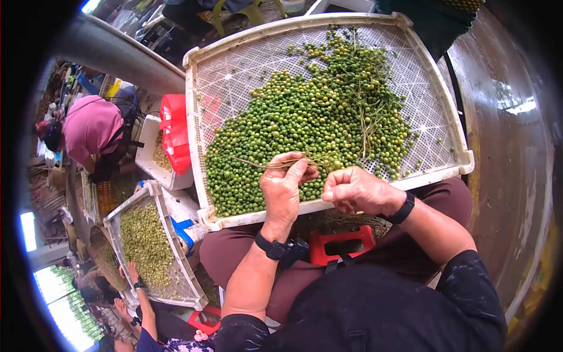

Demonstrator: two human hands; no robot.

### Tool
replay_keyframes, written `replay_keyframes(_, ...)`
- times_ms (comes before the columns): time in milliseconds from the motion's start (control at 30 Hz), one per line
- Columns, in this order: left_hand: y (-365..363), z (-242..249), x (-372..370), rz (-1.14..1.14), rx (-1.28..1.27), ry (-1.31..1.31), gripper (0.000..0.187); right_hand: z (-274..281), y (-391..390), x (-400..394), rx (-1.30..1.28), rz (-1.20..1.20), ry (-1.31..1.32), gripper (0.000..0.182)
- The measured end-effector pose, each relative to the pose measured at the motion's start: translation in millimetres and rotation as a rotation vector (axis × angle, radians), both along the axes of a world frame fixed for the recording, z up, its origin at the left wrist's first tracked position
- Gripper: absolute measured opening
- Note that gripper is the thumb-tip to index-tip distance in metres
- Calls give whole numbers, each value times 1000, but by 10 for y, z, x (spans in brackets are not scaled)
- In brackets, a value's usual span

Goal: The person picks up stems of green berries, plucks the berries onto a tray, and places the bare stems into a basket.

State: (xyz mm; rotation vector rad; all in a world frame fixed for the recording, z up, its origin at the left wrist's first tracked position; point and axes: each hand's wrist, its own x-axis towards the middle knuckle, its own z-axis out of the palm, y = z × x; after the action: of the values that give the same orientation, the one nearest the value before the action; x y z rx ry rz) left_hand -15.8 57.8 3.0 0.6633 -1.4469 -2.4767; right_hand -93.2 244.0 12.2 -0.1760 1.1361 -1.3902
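Observation:
My left hand [282,186] is closed on a thin brown stalk [249,163], whose finer twigs [322,159] fan out to the right. Close beside it, my right hand [362,190] has its fingers pinched together; what they hold, if anything, is hidden. Both hands are over the near edge of a white mesh tray [437,138]. Small round green fruits [293,126], some yellowish, cover much of it. On the tray's right side, fruits lie among a heap of stalks [368,111].
A red stool [341,245] stands below the tray, between my knees. To the left are a second tray [196,296] of paler fruits with a co-worker's hand [132,273] at it, a red bag [175,135], a white bin [146,154] and a bending person in pink [94,126].

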Motion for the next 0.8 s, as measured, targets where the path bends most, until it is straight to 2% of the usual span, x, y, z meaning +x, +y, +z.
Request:
replay_keyframes(100, -95, 10, -12, 20, 78, 21, 15, 46, -16, 105, -182, -195, -201, 17)
replay_keyframes(233, -168, 50, -8, 30, 159, 35, 13, 34, 4, 65, -210, -327, -273, 20)
replay_keyframes(400, -161, 81, 4, 20, 80, 37, 16, 26, -28, 21, -83, -415, -84, 34)
replay_keyframes(533, -108, 102, 16, -5, -36, 33, 18, 16, -85, 55, 94, -569, 98, 33)
replay_keyframes(633, -104, 119, 5, -15, -60, 14, 18, 4, -77, 37, 92, -605, 210, 34)
replay_keyframes(667, -99, 120, 5, -19, -62, 20, 17, 19, -53, 21, 83, -562, 196, 27)
replay_keyframes(767, -78, 107, 5, -47, -74, 30, 16, 41, -76, 21, 143, -427, 233, 26)
replay_keyframes(800, -73, 96, 10, -66, -83, 29, 15, 60, -99, 47, 175, -425, 250, 34)
